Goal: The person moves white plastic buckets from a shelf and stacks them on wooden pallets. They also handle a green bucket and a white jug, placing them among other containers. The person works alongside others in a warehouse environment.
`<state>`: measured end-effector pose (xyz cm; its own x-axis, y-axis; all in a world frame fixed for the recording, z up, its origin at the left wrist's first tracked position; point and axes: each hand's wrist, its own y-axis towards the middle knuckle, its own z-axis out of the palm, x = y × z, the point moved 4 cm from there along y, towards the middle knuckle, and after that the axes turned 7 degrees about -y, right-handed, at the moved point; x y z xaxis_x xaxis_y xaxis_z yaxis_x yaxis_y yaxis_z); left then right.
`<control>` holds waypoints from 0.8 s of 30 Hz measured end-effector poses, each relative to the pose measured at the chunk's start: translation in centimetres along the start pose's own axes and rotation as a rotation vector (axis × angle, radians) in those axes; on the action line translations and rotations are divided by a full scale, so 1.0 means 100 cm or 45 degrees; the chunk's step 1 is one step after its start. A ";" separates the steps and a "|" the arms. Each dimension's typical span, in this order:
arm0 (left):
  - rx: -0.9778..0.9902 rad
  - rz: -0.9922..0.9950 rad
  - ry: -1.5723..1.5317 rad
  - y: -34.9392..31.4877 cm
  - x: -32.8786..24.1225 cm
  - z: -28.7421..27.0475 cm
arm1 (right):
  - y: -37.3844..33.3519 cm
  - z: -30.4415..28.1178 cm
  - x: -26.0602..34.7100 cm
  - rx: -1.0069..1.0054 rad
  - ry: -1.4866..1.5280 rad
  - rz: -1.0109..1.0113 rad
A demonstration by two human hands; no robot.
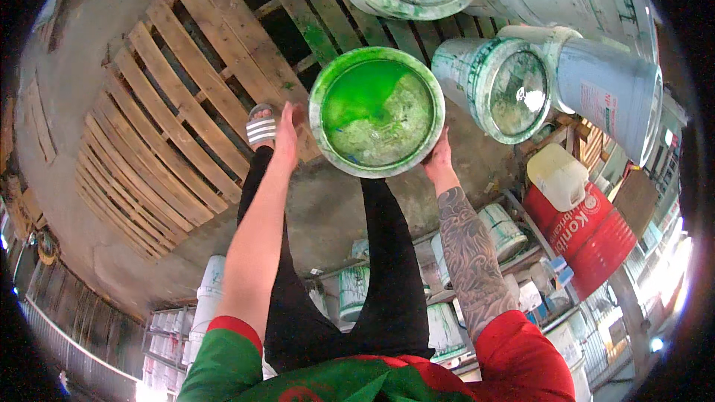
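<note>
A broad pallet (179, 100) of rough, pale wooden slats fans out left of the green-smeared bucket (383, 108). A cylindrical red drum (592, 242) sits well to that bucket's lower right. Just right of it lies a scuffed, whitish tapered pail (514, 89) with a glossy round end. The green-smeared bucket itself is between the hands, its recessed disc face mottled with slick, vivid green. At its left, the left hand (287, 138) is open, palm inward; at its lower right, the right hand (439, 155) curves against its side, fingers hidden, grip impossible to tell.
</note>
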<state>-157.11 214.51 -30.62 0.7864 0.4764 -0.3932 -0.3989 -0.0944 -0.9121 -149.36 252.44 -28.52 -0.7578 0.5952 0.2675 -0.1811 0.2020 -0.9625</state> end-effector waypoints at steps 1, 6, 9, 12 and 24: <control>0.016 0.104 0.088 0.004 -0.010 0.005 | 0.001 0.000 0.002 0.037 -0.031 -0.036; 0.117 0.261 0.400 0.017 -0.046 0.035 | -0.002 -0.001 0.011 0.031 -0.067 -0.058; 0.176 0.235 0.345 0.025 -0.059 0.049 | -0.005 -0.004 0.016 -0.112 -0.147 -0.018; 0.156 0.245 0.275 0.025 -0.065 0.052 | -0.011 -0.006 0.018 -0.133 -0.231 0.016; 0.218 0.057 0.562 -0.014 -0.054 0.041 | -0.029 -0.017 -0.001 -0.109 -0.198 -0.118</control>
<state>-162.77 215.66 -26.78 0.8771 0.0550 -0.4771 -0.4798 0.0566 -0.8756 -147.63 253.12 -25.65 -0.8294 0.4446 0.3382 -0.2059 0.3194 -0.9250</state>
